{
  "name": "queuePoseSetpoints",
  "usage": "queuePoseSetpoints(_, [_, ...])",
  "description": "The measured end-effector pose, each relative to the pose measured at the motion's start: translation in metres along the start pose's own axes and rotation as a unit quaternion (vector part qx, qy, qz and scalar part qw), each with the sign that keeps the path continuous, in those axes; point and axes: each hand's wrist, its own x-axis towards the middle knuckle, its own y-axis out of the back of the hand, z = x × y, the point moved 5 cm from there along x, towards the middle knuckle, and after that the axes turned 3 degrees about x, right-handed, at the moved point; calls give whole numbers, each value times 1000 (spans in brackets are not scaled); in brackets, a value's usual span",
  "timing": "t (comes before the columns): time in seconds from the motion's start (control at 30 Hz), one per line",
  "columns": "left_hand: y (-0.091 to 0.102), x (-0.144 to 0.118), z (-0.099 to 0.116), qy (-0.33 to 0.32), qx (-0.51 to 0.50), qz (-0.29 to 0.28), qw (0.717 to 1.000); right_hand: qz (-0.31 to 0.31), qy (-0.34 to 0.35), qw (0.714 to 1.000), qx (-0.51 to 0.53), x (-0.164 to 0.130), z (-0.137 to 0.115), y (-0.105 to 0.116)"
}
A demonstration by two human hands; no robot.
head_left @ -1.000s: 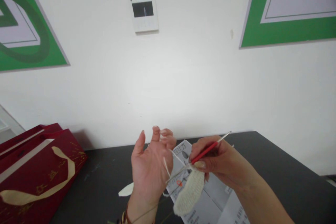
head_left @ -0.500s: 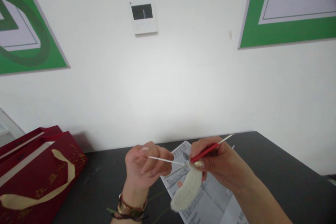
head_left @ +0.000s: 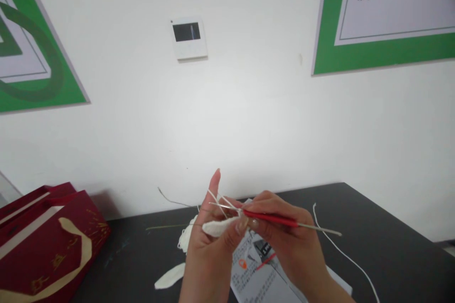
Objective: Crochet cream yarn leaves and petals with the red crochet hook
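**White crocheted piece pinched in the left hand, hook brought up to its edge**

Nearest, the white crocheted piece [head_left: 215,228] is held at its right end between the thumb and fingers of the left hand [head_left: 209,251], whose index finger is raised with white yarn [head_left: 227,201] stretched from it. The red-handled hook [head_left: 273,218] is grasped by the right hand [head_left: 289,234], its metal tip directed left across the yarn. The piece can be judged light, soft and pliant, not slippery, but easily pulled out of shape; it is best pinched at the worked edge, close to the hook, with the yarn kept lightly taut. The hook seems rigid and is best gripped by its red part.

Half a second ago, the piece was hung from the right hand, the left was curled apart from it with a strand drawn tight, and the hook was slanted up to the right; now it is held nearly level and both hands are brought together.

Beneath the hands, a printed sheet [head_left: 254,277] is laid on the black table [head_left: 384,236]. Beyond, a wall panel [head_left: 190,40] is mounted.
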Motion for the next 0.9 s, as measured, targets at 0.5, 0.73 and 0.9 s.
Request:
queuePoseSetpoints(0.5, [7, 0, 7, -33, 17, 35, 999, -5, 29, 999, 27, -6, 3, 1])
queuePoseSetpoints(0.73, [7, -2, 14, -20, -1, 26, 999, -8, 149, 986, -72, -15, -8, 1])
queuePoseSetpoints(0.9, [6, -3, 14, -44, 3, 45, 998, 88, -45, 982, 158, -8, 19, 2])
